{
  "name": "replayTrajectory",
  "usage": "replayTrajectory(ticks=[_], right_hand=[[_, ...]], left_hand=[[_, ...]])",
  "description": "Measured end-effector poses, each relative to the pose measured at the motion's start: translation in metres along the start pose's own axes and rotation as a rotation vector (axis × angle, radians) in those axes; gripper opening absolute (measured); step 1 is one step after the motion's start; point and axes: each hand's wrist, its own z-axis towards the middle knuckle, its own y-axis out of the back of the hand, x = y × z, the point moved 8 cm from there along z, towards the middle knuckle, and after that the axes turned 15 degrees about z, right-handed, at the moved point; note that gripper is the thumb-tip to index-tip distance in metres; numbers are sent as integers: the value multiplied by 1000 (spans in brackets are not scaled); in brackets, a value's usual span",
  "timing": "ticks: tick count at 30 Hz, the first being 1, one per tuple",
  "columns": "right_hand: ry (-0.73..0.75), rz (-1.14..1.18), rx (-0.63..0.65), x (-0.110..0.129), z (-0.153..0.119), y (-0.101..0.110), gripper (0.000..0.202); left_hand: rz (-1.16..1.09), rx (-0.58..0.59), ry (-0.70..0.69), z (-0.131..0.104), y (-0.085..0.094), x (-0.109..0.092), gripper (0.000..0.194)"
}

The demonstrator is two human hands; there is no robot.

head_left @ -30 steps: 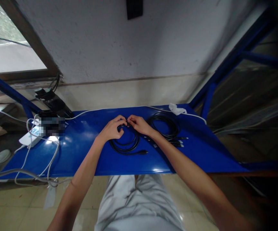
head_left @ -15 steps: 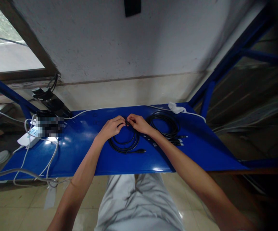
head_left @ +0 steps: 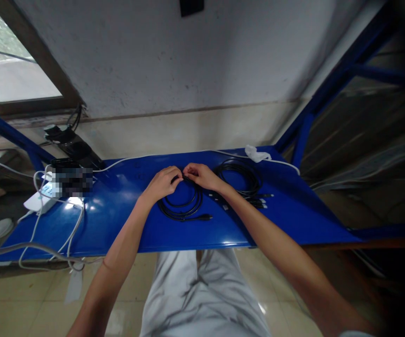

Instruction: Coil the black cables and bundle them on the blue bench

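A black cable (head_left: 179,217) lies in a loose coil on the blue table (head_left: 114,224), its plug end pointing right near the front. At the top of this coil, my left hand (head_left: 165,181) pinches the black cable between thumb and fingers. My right hand (head_left: 198,175) is closed on the same cable just beside it, fingertips almost touching the left ones. Fine detail between the fingertips is too small to make out. Right of my right hand lies a thicker black coil (head_left: 244,178), with several connector ends beside my right forearm.
A power strip (head_left: 37,201) with white cords sits at the table's left, beside a black bottle (head_left: 76,147). Crumpled white plastic (head_left: 256,153) lies at the back right edge. Blue frame bars (head_left: 302,140) rise at both sides, and a wall stands behind.
Both hands stay at the top of the coil with only slight finger shifts. The whole view has moved a little, so the table appears slightly higher.
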Motion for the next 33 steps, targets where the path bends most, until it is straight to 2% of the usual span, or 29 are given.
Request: replayTrajectory(ticks=[3, 7, 16, 24, 33], right_hand=[[-2, 0, 56, -1, 1, -3, 18], [22, -62, 47, -3, 2, -3, 24], [105, -380, 73, -1, 1, -8, 22], [35, -246, 22, -3, 2, -5, 15], [40, -149, 14, -2, 2, -6, 17]], left_hand=[[3, -3, 2, -1, 1, 0, 7], [17, 0, -8, -1, 1, -2, 7], [83, 3, -37, 0, 0, -1, 13], [199, 25, 31, -2, -9, 7, 18], [127, -63, -12, 0, -4, 3, 17]])
